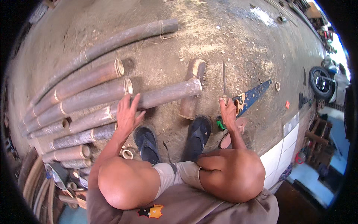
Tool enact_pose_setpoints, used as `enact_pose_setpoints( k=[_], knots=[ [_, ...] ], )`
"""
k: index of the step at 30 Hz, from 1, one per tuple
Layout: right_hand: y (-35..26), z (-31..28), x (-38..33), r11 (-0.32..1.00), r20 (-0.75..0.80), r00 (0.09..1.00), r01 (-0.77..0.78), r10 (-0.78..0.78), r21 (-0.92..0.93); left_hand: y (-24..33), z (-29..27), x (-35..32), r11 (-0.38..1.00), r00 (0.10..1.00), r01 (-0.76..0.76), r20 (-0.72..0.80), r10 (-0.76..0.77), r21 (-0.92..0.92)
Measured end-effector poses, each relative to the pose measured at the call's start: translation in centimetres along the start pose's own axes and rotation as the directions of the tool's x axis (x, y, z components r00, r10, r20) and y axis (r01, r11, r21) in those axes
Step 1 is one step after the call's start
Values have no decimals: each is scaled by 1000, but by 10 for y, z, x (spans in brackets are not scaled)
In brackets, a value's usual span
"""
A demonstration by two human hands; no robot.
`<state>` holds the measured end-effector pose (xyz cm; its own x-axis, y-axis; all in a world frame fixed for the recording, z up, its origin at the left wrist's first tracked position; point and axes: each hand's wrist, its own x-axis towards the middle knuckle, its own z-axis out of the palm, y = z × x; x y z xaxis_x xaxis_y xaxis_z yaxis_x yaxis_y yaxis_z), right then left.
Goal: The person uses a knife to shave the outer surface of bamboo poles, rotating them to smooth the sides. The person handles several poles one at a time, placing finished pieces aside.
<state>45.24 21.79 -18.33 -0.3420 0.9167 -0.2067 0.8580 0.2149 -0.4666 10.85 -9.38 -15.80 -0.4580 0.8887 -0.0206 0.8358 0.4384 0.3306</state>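
The left hand (127,112) presses flat, fingers spread, on a bamboo pole (156,98) whose cut end rests across a short log (192,87) on the concrete floor (231,41). The right hand (228,112) is clenched on the handle of an upright saw (224,80). More poles (80,93) lie stacked to the left. A blue handsaw (253,95) lies beside the right hand, sandalled feet (147,142) below.

Bamboo pole (164,95): grey-brown, lying near-horizontal across a short log block (192,87), cut end sticking out just past it. Left hand (127,114) is pressing flat on the pole, left of the block. Right hand (228,112) is gripping a thin blade (224,78), standing upright just right of the block.
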Motion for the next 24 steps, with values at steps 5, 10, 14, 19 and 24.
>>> enact_pose_setpoints(
  k=[5,10,14,19,24],
  knots=[
    [3,13,-11,996,-56,998,33,-38,-80,-63,-17,-37,980,990,124,41,-132,153],
    [-10,25,-8,967,12,999,44,-43,-252,-88,-20,-36,985,991,83,94,-98,154],
    [-37,23,-13,927,-272,908,238,-319,-291,-76,-59,-27,996,996,-34,88,26,88],
    [-82,10,-16,942,-221,915,331,-337,-64,-41,-136,26,979,988,148,70,-140,-138],
    [-169,26,-48,805,261,848,276,-461,525,-15,-191,56,746,945,256,-2,-326,-615]
  ],
)
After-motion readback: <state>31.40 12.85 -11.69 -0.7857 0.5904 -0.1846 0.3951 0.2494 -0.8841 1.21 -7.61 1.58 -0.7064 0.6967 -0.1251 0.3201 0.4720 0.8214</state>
